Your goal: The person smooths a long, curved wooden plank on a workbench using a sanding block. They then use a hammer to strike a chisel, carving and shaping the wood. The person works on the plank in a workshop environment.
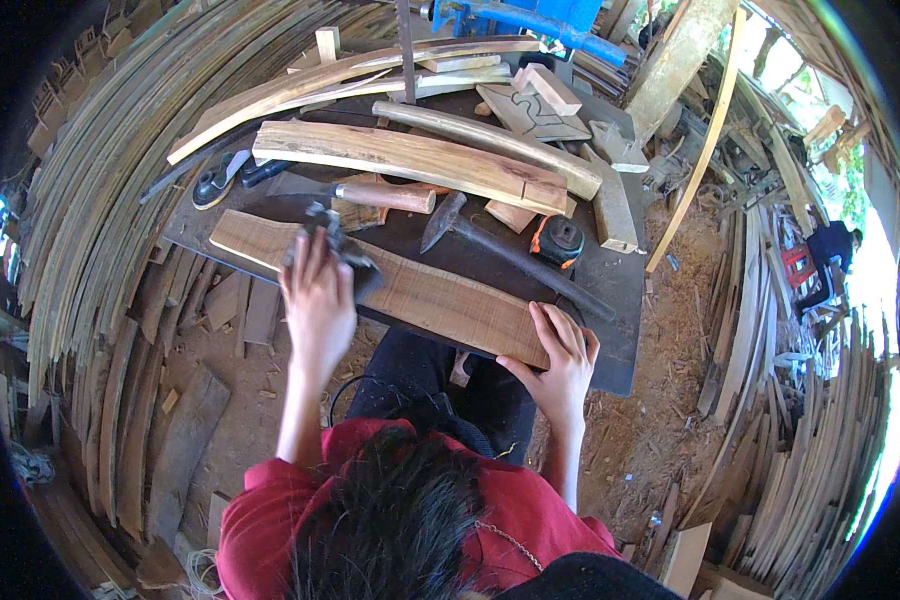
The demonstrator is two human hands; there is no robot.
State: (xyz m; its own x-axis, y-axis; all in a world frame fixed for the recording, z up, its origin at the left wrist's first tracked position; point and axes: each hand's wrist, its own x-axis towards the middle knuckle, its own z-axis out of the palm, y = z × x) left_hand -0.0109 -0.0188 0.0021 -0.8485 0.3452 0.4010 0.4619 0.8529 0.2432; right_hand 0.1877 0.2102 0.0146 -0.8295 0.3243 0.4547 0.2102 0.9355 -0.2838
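Observation:
A long brown board [440,300] lies along the near edge of the dark tabletop [600,290]. My left hand [315,290] is closed on a dark, blurred object [352,268] over the board's left part; I cannot make out exactly what it is. My right hand [557,355] grips the board's right end, fingers bent over its top. Just beyond the board are a metal hammer [515,262], an orange-and-black tape measure [560,240] and a wooden-handled tool [385,196]. A pale curved plank [410,160] and a round pole [485,140] lie farther back.
Stacks of long strips [100,210] fill the left, with more timber [790,440] at the right. A blue metal object [530,25] and a post [675,70] stand behind the table. Another person [828,260] in dark clothing is at the far right. Offcuts [200,440] lie on the floor.

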